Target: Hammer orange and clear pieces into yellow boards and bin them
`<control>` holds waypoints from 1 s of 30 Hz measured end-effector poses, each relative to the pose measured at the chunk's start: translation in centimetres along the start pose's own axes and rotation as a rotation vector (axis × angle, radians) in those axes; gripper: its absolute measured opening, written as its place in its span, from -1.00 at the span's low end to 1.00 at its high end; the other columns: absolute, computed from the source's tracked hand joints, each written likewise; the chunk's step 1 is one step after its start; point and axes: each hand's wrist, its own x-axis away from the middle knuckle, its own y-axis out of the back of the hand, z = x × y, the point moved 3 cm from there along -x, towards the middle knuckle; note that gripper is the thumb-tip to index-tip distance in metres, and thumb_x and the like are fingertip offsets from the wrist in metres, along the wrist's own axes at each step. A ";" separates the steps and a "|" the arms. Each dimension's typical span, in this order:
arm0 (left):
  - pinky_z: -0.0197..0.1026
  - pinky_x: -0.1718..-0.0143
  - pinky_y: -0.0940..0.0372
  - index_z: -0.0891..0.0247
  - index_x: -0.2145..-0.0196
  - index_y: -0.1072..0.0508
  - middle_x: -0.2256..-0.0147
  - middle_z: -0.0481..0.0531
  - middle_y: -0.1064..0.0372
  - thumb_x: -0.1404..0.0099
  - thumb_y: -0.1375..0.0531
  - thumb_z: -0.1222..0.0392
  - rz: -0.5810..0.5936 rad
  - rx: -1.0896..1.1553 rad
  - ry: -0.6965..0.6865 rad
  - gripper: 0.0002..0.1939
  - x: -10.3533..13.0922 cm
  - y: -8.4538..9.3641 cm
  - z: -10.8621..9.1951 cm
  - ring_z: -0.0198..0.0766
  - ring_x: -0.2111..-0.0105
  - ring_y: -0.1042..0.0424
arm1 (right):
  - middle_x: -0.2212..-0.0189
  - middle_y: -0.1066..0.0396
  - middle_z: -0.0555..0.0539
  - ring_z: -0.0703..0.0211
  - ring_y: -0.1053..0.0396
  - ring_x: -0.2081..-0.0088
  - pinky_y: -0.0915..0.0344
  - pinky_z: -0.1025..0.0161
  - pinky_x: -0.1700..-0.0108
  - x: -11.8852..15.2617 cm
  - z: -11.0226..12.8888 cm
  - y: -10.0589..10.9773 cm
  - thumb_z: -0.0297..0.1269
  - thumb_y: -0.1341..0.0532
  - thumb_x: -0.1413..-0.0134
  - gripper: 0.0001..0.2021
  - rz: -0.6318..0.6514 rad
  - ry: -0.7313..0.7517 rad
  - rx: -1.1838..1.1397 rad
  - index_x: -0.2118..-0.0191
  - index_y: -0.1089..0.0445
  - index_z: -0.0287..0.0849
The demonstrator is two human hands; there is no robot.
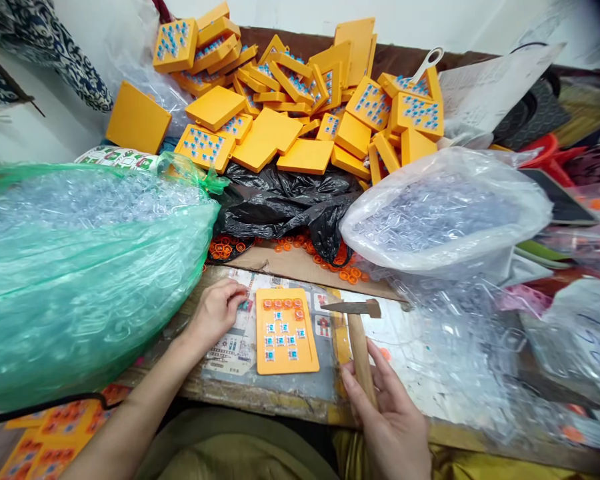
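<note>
A yellow panel (280, 363) lies flat on the worktable (310, 395), with orange rings along its top and at upper right, and blue-centred clear pieces below. Just left of the panel, my left hand (216, 312) has its fingers pinched together; a bit of orange shows at the fingertips, too small to make out. On the right, my right hand (387, 407) holds the wooden handle of a hammer (361, 353), its metal head near the panel's upper right corner.
Yellow panels (280, 143) are piled at the back. A green bag (95, 280) at left and a white bag (445, 207) at right hold clear pieces. Orange rings (350, 274) lie by black plastic (290, 200). Clear pieces (460, 347) spread at right.
</note>
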 end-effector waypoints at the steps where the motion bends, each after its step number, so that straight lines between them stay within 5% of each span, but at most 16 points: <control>1: -0.17 0.27 -0.42 0.30 0.39 -0.55 0.36 0.10 -0.50 -0.20 -0.15 0.34 -0.013 -0.016 -0.013 -0.84 0.4 -0.1 0.2 -0.18 0.34 -0.50 | 0.08 -0.54 -0.08 0.01 -0.50 0.06 -0.33 0.16 -0.09 0.0 -0.1 0.1 -0.03 -0.36 0.05 -0.29 0.010 0.013 0.026 -0.24 -0.25 -0.11; 4: -0.14 0.23 -0.42 0.35 0.31 -0.56 0.31 0.17 -0.48 -0.24 -0.10 0.36 -0.088 -0.036 -0.053 -0.79 1.5 -0.2 -0.1 -0.14 0.29 -0.49 | -0.04 -0.46 -0.10 -0.05 -0.41 -0.05 -0.24 0.07 -0.16 -0.1 -0.5 0.3 -0.07 -0.33 0.00 -0.38 0.073 0.097 0.114 -0.20 -0.31 -0.10; 7: -0.13 0.12 -0.39 0.37 0.12 -0.50 0.21 0.18 -0.48 -0.28 -0.10 0.36 -0.132 0.047 -0.119 -0.74 2.5 -0.5 -2.5 -0.15 0.19 -0.47 | -0.11 -0.38 -0.08 -0.04 -0.38 -0.09 -0.24 0.05 -0.17 0.1 -0.4 0.3 -0.20 -0.30 -0.07 -0.53 0.130 0.331 0.221 -0.13 -0.38 -0.07; 12: -0.12 0.17 -0.38 0.33 -0.15 -0.27 0.26 0.11 -0.47 -0.29 -0.08 0.40 0.038 0.163 -0.218 -0.54 3.6 -2.6 -6.7 -0.17 0.24 -0.42 | -0.09 -0.42 0.01 0.11 -0.48 0.02 -0.40 0.21 -0.05 1.4 1.4 -0.4 -0.48 -0.22 -0.12 -0.48 0.181 0.729 0.315 -0.17 -0.31 0.09; 17: -0.09 0.14 -0.39 0.25 -0.22 -0.17 0.24 0.08 -0.52 -0.26 -0.09 0.42 0.049 0.199 -0.132 -0.43 3.4 -4.0 -6.0 -0.15 0.22 -0.45 | 0.04 -0.51 0.00 0.14 -0.54 0.14 -0.46 0.28 0.10 1.9 2.7 -0.8 -0.54 -0.16 -0.15 -0.44 0.190 0.867 0.408 -0.21 -0.26 0.11; 22: -0.11 0.13 -0.40 0.25 -0.23 -0.17 0.24 0.05 -0.54 -0.23 -0.14 0.42 0.044 0.233 -0.097 -0.39 3.7 -4.0 -5.8 -0.16 0.21 -0.48 | 0.06 -0.52 -0.03 0.18 -0.54 0.14 -0.44 0.36 0.12 1.4 2.0 -1.0 -0.51 -0.10 -0.19 -0.46 0.357 0.819 0.553 -0.25 -0.21 0.05; 26: -0.14 0.06 -0.38 0.28 -0.05 -0.39 0.18 0.10 -0.51 -0.28 -0.14 0.33 -0.118 0.129 -0.111 -0.63 2.1 -2.0 -4.8 -0.18 0.17 -0.47 | -0.05 -0.45 -0.04 0.07 -0.47 0.00 -0.39 0.24 -0.03 1.0 1.2 -0.4 -0.40 -0.21 -0.15 -0.56 0.222 0.656 0.380 -0.15 -0.35 -0.02; 30: -0.02 -0.03 -0.31 0.36 0.09 -0.47 0.06 0.24 -0.44 -0.31 -0.07 0.38 -0.283 -0.178 -0.012 -0.74 -2.7 -0.2 -1.8 -0.08 0.05 -0.39 | -0.08 -0.41 -0.10 -0.04 -0.41 -0.06 -0.28 0.07 -0.14 0.6 0.0 0.1 -0.21 -0.30 -0.06 -0.55 0.112 0.325 0.226 -0.10 -0.41 -0.12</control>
